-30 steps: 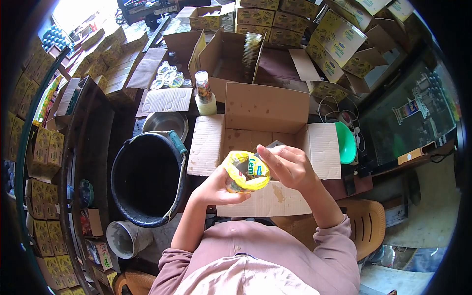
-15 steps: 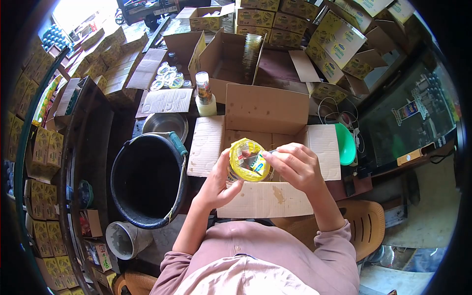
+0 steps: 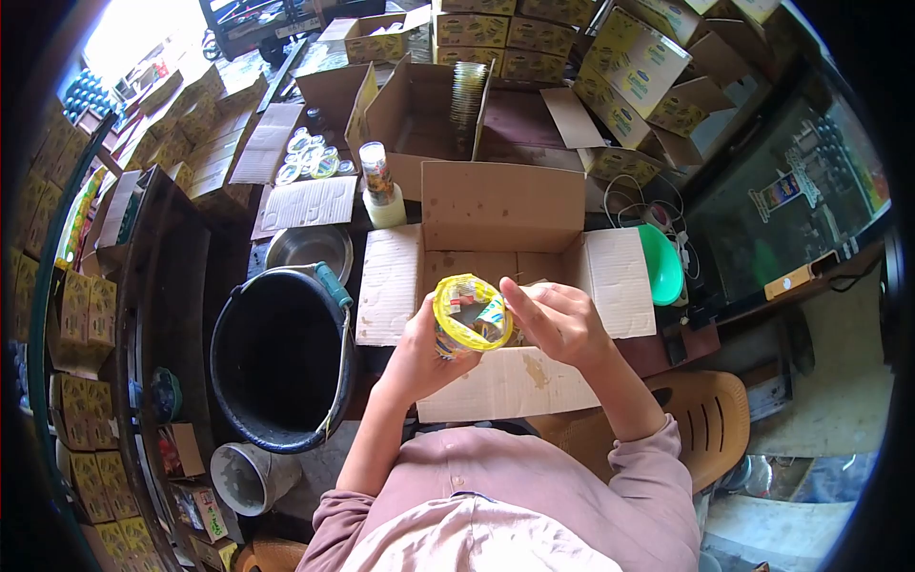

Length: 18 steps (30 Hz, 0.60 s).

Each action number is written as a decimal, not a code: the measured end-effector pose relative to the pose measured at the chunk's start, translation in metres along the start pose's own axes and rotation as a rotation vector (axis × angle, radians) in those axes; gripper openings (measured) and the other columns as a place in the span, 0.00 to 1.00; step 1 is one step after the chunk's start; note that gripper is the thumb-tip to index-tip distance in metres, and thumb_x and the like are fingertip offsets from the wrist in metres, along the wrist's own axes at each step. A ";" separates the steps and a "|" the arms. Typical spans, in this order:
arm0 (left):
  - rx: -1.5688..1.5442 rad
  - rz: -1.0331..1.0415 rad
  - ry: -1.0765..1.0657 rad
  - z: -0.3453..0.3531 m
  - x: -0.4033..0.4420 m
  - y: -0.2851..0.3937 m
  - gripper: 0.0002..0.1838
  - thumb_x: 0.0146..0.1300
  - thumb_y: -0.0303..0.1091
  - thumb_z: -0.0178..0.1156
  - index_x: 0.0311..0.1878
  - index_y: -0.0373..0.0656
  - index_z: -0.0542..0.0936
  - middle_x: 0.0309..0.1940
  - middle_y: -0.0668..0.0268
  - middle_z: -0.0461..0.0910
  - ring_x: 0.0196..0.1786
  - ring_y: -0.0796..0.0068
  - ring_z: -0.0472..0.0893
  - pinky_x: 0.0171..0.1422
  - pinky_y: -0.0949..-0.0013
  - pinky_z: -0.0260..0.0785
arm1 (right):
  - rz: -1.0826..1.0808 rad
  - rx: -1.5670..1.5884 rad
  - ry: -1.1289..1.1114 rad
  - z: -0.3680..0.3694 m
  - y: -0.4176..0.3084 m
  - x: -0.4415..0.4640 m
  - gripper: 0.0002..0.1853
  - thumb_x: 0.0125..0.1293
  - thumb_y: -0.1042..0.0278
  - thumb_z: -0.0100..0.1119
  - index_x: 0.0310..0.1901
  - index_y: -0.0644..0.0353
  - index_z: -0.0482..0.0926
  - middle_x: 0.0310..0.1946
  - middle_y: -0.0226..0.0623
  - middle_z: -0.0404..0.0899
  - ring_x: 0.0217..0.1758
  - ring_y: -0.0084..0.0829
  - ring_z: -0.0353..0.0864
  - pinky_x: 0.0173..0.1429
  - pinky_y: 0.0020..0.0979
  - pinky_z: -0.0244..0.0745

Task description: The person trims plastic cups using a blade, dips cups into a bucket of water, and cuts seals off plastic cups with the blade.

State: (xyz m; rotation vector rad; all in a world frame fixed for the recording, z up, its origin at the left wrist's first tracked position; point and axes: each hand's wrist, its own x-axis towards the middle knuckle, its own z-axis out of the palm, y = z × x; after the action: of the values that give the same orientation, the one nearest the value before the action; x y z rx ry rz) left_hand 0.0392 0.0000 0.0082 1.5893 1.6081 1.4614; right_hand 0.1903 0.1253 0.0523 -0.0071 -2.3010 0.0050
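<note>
My left hand (image 3: 419,357) is wrapped around a clear printed plastic cup (image 3: 457,345) with a crinkled yellow rim, its mouth tilted up toward me. Inside the mouth a printed piece in white, blue and green shows at the right, with a bit of red at the upper left. My right hand (image 3: 562,324) is at the cup's right edge, the index finger stretched along the rim and the other fingers curled. Whatever lies under its thumb is hidden. Beneath both hands stands an open cardboard box (image 3: 505,208), flaps spread.
Left of the box stand a black bucket (image 3: 221,357) and a metal bowl (image 3: 341,250). A stack of cups (image 3: 376,172) rises behind it, near several round lidded cups (image 3: 310,157). A green bowl (image 3: 660,265) and white cable (image 3: 688,224) lie right. Yellow cartons (image 3: 629,71) are piled beyond.
My right index finger has straightened from a pinch at the rim. The cup has tipped slightly, and its mouth looks more open. The whole view has shifted a little.
</note>
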 end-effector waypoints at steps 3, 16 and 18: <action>-0.023 -0.002 -0.074 -0.005 0.002 -0.002 0.33 0.45 0.31 0.67 0.54 0.34 0.63 0.42 0.54 0.74 0.44 0.59 0.77 0.48 0.66 0.70 | 0.001 0.011 -0.011 -0.002 -0.001 0.000 0.29 0.49 0.75 0.62 0.56 0.66 0.69 0.17 0.30 0.75 0.23 0.23 0.79 0.32 0.24 0.78; 0.016 -0.045 -0.034 -0.002 0.000 0.004 0.35 0.42 0.30 0.68 0.54 0.35 0.62 0.43 0.53 0.73 0.46 0.57 0.76 0.49 0.64 0.69 | 0.041 0.028 -0.049 -0.015 0.002 0.000 0.33 0.44 0.81 0.65 0.56 0.68 0.67 0.18 0.33 0.74 0.20 0.28 0.76 0.25 0.27 0.73; 0.016 -0.045 -0.035 -0.001 0.000 0.004 0.35 0.43 0.31 0.68 0.54 0.36 0.63 0.43 0.53 0.74 0.45 0.57 0.76 0.49 0.64 0.69 | 0.032 0.047 -0.053 -0.014 0.002 0.002 0.33 0.44 0.81 0.65 0.56 0.68 0.67 0.18 0.33 0.74 0.20 0.28 0.76 0.25 0.27 0.73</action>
State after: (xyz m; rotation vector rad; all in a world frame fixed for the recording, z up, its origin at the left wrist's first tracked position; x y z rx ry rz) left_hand 0.0399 -0.0015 0.0122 1.5687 1.6289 1.3939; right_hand 0.1994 0.1270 0.0626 -0.0200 -2.3525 0.0764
